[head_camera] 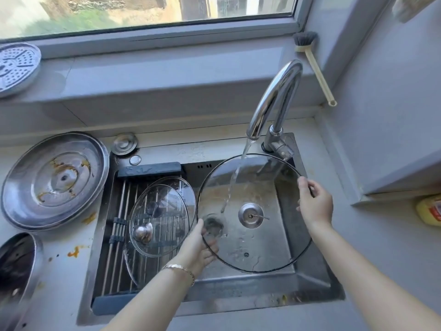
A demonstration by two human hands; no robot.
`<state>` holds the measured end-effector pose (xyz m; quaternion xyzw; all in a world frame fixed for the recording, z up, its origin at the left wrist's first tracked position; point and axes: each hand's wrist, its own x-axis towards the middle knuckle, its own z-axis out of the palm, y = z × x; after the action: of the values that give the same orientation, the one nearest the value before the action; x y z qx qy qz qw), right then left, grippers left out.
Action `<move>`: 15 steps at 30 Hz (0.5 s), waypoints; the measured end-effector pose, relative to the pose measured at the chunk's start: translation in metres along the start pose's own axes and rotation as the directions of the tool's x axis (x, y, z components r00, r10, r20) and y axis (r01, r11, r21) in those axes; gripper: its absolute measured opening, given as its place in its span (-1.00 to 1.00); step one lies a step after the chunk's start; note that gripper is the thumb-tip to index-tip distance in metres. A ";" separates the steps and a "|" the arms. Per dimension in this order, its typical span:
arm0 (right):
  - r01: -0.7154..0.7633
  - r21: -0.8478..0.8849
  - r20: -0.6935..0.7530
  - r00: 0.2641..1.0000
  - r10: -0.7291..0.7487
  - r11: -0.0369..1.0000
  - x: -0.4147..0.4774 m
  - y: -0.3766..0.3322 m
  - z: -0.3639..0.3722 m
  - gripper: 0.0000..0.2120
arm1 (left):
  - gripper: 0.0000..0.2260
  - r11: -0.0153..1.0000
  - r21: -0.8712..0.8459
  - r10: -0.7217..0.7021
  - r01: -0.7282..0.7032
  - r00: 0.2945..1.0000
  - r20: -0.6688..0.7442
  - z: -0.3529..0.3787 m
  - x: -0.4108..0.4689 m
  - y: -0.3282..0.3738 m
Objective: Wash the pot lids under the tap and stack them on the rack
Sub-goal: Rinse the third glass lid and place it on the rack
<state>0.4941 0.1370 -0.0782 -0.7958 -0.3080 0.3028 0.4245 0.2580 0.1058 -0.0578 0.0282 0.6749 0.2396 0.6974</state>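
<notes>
My left hand (199,244) grips the near-left rim of the big lid (253,237). My right hand (313,199) pinches its far-right rim. Spanning both hands, the lid sits tilted under the tap (274,99), presumably so water sheets off into the sink (262,299). Just left of my left hand, two smaller lids (160,211) lie overlapped on the rack (119,211), the likely destination.
</notes>
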 end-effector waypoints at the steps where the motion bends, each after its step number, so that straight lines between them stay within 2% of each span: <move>1: -0.059 0.017 0.002 0.998 0.059 0.998 0.001 0.008 0.001 -0.70 | -0.55 0.999 0.036 0.010 -0.010 1.000 -0.005 -0.006 0.000 0.002; 6: -0.342 0.023 0.083 0.937 0.339 0.940 0.002 0.047 0.014 -0.66 | -0.67 0.984 0.160 0.080 -0.079 0.997 0.004 -0.016 -0.011 0.017; 11: -0.524 0.008 0.240 0.828 0.507 0.852 -0.011 0.062 0.037 -0.61 | -0.84 0.890 0.324 0.311 -0.322 0.946 0.086 -0.012 -0.032 0.043; 13: -0.581 0.002 0.316 0.773 0.550 0.814 -0.018 0.054 0.044 -0.63 | -0.87 0.855 0.328 0.375 -0.402 0.916 0.145 -0.008 -0.046 0.053; 15: -0.590 -0.094 0.400 0.715 0.573 0.802 -0.023 0.045 0.046 -0.65 | -0.88 0.834 0.296 0.425 -0.466 0.884 0.194 -0.002 -0.057 0.061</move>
<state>0.4556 0.1218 -0.1334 -0.7615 -0.1180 0.5865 0.2495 0.2394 0.1373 0.0172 0.3167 0.6370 0.2754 0.6466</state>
